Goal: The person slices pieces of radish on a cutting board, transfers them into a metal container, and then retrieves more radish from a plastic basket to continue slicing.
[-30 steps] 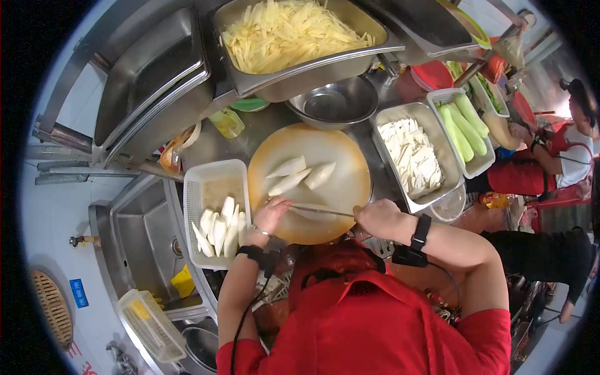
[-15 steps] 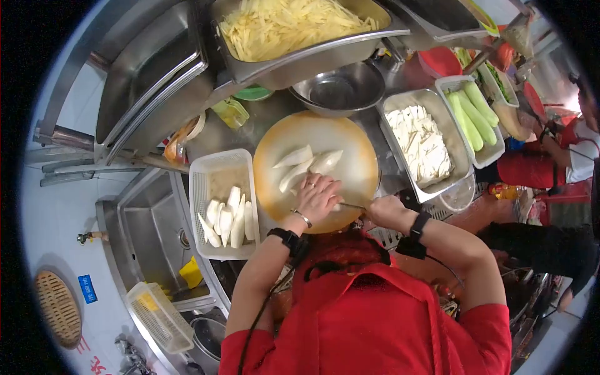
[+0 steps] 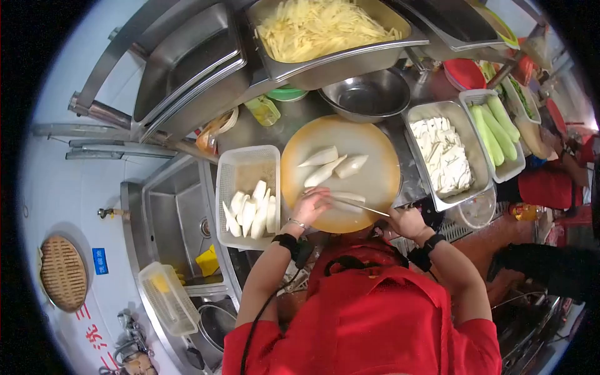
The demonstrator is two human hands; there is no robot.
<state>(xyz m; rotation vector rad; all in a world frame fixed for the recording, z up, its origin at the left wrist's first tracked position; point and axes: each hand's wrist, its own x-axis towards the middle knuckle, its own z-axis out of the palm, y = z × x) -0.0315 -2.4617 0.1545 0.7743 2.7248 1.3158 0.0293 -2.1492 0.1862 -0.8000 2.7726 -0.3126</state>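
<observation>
Slicing: my right hand (image 3: 406,222) wraps knife (image 3: 362,207) handle; left hand (image 3: 312,205) half-curled by pale piece (image 3: 348,195), hold unclear; next stroke needs piece steady.

"What is the right grip (image 3: 407,223) hiding?"

"It is wrapping the knife's (image 3: 369,209) handle, so I am seeing only the blade."

"And the left grip (image 3: 312,205)?"

"It is covering one end of a white strip (image 3: 347,195)."

"Are you reading the sign (image 3: 100,261)?"

"No, its lettering is coming out too small."

"What are the edges cutting off?"

"The top one is cropping the pan (image 3: 350,57) of shreds (image 3: 325,31), and the bottom one is cropping the red shirt (image 3: 375,312)."

"And the co-worker (image 3: 549,189)?"

"The dark rim is hiding the head, and the bottle's (image 3: 525,212) label is blurring."
</observation>
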